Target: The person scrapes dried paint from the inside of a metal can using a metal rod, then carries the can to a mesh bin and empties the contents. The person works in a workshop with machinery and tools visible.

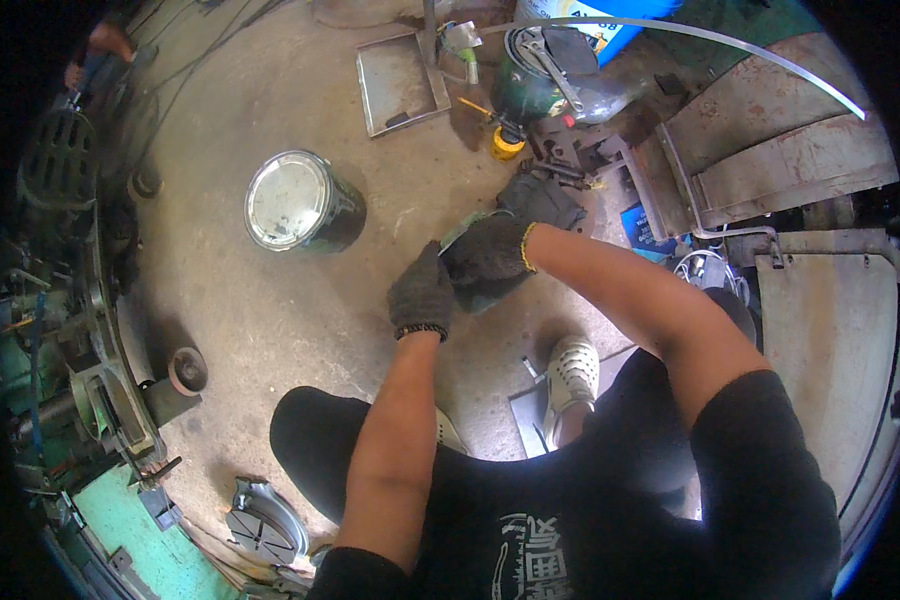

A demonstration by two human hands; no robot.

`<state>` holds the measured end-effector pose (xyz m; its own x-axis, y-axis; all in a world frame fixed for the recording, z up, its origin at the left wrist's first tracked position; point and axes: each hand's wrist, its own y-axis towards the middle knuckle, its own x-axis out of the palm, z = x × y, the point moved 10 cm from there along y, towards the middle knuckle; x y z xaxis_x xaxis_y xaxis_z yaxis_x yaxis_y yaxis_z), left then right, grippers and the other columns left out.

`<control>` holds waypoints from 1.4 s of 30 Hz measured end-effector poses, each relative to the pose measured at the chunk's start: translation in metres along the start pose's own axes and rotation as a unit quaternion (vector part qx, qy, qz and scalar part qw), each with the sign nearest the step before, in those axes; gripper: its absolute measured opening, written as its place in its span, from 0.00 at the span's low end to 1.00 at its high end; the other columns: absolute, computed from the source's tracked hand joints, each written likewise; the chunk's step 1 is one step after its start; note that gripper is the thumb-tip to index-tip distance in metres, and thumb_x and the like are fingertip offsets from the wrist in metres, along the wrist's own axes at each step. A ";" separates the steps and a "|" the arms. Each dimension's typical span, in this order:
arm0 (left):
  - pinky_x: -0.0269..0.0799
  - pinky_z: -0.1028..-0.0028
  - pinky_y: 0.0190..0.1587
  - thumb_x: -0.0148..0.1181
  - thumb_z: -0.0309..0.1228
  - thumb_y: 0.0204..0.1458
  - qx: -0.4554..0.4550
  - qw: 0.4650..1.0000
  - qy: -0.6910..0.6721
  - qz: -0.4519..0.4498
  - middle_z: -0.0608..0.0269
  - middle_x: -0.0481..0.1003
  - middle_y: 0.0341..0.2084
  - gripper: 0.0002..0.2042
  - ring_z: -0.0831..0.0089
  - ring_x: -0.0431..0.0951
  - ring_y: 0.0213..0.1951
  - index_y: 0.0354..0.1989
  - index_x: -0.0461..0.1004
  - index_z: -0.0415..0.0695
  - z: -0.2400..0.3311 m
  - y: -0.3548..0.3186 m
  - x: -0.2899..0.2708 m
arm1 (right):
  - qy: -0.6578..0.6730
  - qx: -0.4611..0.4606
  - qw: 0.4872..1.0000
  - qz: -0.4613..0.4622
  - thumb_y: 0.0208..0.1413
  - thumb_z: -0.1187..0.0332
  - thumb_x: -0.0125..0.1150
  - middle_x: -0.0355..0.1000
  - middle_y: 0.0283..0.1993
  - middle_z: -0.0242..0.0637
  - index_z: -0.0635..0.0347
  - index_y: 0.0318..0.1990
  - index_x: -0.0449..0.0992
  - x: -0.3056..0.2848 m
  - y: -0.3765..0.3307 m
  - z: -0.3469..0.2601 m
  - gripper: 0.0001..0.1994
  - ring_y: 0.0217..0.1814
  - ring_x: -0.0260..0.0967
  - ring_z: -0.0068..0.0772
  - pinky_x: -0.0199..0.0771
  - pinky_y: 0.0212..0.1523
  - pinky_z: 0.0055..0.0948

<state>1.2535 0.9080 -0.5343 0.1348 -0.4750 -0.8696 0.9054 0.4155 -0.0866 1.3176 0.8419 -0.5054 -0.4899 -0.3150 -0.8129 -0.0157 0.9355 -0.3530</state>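
two dark-gloved hands: left hand (420, 292), right hand (485, 250), curled gripping one dark greenish object (481, 296)
left: round silver-lidded dark metal can (305, 204)

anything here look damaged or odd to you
The grey metal panel at upper right looks worn: brown, rust-like blotches mar its surface, though they could be dirt.

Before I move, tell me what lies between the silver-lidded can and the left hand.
In the head view, only concrete floor shows between the can and the left hand.
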 end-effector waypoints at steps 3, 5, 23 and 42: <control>0.77 0.50 0.48 0.49 0.40 0.66 -0.009 1.000 0.013 -0.012 0.47 0.82 0.44 0.19 0.46 0.83 0.45 0.62 0.74 0.51 0.002 -0.001 0.000 | 0.055 0.042 0.994 0.084 0.61 0.55 0.54 0.82 0.47 0.42 0.49 0.48 0.85 0.005 -0.014 0.012 0.17 0.49 0.79 0.48 0.77 0.52 0.44; 0.77 0.50 0.49 0.49 0.40 0.66 0.003 1.000 0.026 -0.004 0.47 0.82 0.46 0.19 0.46 0.83 0.47 0.62 0.74 0.50 -0.004 -0.002 0.004 | 0.099 0.071 0.981 0.149 0.62 0.57 0.54 0.81 0.47 0.42 0.50 0.48 0.85 0.007 -0.026 0.018 0.16 0.48 0.79 0.47 0.77 0.52 0.42; 0.77 0.53 0.52 0.52 0.40 0.63 -0.032 0.999 -0.028 -0.003 0.48 0.81 0.48 0.20 0.47 0.82 0.48 0.63 0.73 0.52 -0.011 -0.010 0.002 | -0.092 0.108 0.979 0.147 0.55 0.64 0.56 0.82 0.44 0.46 0.54 0.43 0.86 -0.031 -0.038 -0.022 0.14 0.49 0.80 0.49 0.78 0.52 0.42; 0.77 0.48 0.49 0.48 0.41 0.67 -0.048 0.998 -0.017 -0.048 0.44 0.81 0.45 0.19 0.42 0.82 0.45 0.61 0.73 0.48 0.005 -0.001 0.002 | -0.075 0.169 0.959 0.215 0.56 0.64 0.60 0.82 0.39 0.47 0.54 0.40 0.85 -0.039 -0.052 -0.037 0.10 0.41 0.82 0.50 0.82 0.42 0.47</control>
<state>1.2545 0.9029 -0.5334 0.0645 -0.5422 -0.8378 0.8724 0.4382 -0.2164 1.3056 0.8114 -0.4381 -0.2561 0.0450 -0.9656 0.4562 0.8863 -0.0797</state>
